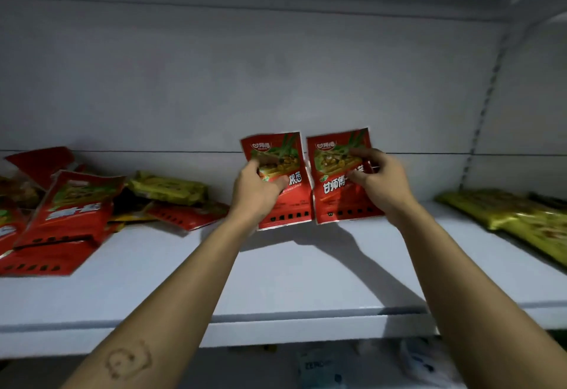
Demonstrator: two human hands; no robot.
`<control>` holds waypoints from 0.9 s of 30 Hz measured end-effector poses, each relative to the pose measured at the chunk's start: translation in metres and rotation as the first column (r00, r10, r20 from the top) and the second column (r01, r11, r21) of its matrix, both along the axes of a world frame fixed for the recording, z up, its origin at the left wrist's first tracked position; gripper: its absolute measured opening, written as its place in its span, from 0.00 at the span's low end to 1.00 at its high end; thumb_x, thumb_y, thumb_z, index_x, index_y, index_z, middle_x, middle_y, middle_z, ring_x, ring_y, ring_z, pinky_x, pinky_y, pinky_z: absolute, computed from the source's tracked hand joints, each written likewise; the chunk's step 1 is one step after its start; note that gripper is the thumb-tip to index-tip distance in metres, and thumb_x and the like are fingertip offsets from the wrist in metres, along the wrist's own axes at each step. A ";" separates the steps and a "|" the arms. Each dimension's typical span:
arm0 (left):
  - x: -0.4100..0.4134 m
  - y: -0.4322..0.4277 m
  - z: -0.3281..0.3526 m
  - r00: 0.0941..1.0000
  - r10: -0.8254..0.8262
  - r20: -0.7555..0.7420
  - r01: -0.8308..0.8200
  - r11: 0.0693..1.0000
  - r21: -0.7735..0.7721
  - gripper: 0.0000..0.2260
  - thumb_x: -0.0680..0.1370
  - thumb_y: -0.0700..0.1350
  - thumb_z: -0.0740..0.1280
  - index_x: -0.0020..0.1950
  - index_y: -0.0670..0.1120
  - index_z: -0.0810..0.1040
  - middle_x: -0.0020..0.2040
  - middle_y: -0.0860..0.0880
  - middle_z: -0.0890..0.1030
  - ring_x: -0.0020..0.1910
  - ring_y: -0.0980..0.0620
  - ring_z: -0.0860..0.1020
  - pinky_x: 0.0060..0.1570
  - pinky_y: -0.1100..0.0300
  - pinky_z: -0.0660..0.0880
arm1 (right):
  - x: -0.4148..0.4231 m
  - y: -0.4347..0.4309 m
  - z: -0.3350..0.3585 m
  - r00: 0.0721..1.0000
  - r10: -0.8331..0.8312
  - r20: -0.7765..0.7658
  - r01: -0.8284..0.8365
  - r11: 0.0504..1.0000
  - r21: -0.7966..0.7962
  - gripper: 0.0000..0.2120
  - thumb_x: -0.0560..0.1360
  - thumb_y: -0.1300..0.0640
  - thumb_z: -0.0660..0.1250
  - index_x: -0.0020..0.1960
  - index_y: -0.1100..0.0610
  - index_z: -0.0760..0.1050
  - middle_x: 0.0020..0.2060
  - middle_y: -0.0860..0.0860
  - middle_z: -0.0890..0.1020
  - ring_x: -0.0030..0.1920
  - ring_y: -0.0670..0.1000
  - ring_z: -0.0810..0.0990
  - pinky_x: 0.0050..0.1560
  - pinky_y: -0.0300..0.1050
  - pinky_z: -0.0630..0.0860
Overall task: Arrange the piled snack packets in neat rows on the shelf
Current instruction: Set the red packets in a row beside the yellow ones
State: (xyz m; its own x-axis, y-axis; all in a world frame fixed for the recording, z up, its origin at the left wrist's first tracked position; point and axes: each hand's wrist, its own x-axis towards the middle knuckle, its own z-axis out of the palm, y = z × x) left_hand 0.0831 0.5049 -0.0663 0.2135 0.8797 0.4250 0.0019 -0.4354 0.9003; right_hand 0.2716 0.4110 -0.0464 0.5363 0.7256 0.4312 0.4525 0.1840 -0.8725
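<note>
My left fingers (pixel 277 185) clamp one red packet (pixel 276 149), my right fingers (pixel 359 153) its twin (pixel 337 201) at three o'clock; I'd square both bottoms on the shelf (pixel 306 272), edges touching.

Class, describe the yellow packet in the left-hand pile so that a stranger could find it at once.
Start at the white shelf and find the jumbled pile at its left end. On the pile's right side, near the back wall, lies the yellow packet. Its nearest neighbours are red.

my arms stretched forward; left hand (pixel 256 189) grips the left red foil packet (pixel 291 204), right hand (pixel 380 183) the right red foil packet (pixel 340 201).
</note>
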 end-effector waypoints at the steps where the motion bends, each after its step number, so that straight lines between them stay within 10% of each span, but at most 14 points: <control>1: 0.020 -0.006 0.001 0.999 -0.037 -0.017 0.037 0.999 0.007 0.15 0.74 0.38 0.74 0.56 0.51 0.76 0.47 0.56 0.80 0.47 0.53 0.80 0.46 0.61 0.75 | 0.014 -0.013 0.001 1.000 -0.025 -0.003 0.025 1.000 0.014 0.22 0.74 0.68 0.70 0.64 0.49 0.76 0.52 0.48 0.81 0.47 0.47 0.82 0.50 0.46 0.81; 5: 0.094 -0.041 0.006 0.982 -0.179 -0.051 0.181 0.983 0.028 0.17 0.74 0.35 0.74 0.57 0.50 0.75 0.47 0.57 0.79 0.48 0.52 0.80 0.48 0.59 0.76 | 0.063 -0.068 0.005 0.994 -0.102 -0.037 0.103 0.994 0.029 0.28 0.74 0.72 0.68 0.69 0.51 0.72 0.53 0.47 0.80 0.46 0.42 0.80 0.41 0.37 0.78; 10: 0.174 -0.087 0.010 0.957 -0.291 0.014 0.290 0.956 0.040 0.11 0.73 0.38 0.76 0.49 0.51 0.79 0.51 0.54 0.81 0.52 0.51 0.81 0.50 0.52 0.81 | 0.116 -0.133 0.009 0.966 -0.232 -0.117 0.241 0.968 0.073 0.18 0.74 0.70 0.70 0.56 0.50 0.80 0.52 0.52 0.80 0.47 0.52 0.83 0.43 0.49 0.84; 14: 0.228 -0.129 0.010 0.934 -0.355 0.048 0.353 0.935 0.041 0.07 0.75 0.46 0.75 0.48 0.50 0.79 0.50 0.54 0.81 0.54 0.51 0.81 0.57 0.50 0.78 | 0.150 -0.171 0.007 0.944 -0.302 -0.130 0.310 0.949 0.048 0.11 0.76 0.68 0.70 0.54 0.56 0.80 0.48 0.51 0.80 0.41 0.46 0.81 0.32 0.36 0.78; 20: 0.285 -0.172 0.009 0.906 -0.416 0.075 0.419 0.907 -0.033 0.12 0.74 0.40 0.76 0.46 0.53 0.75 0.52 0.53 0.79 0.53 0.45 0.82 0.51 0.45 0.82 | 0.198 -0.199 -0.007 0.926 -0.376 0.038 0.377 0.926 -0.029 0.15 0.75 0.57 0.73 0.61 0.51 0.79 0.57 0.51 0.81 0.53 0.51 0.82 0.54 0.54 0.81; 27: 0.310 -0.176 -0.001 0.928 -0.348 0.135 0.360 0.929 -0.079 0.13 0.74 0.37 0.75 0.50 0.54 0.78 0.58 0.48 0.80 0.52 0.43 0.82 0.46 0.45 0.83 | 0.227 -0.210 -0.013 0.902 -0.311 0.299 0.368 0.916 -0.158 0.24 0.76 0.53 0.72 0.70 0.49 0.72 0.65 0.50 0.77 0.63 0.52 0.76 0.60 0.45 0.76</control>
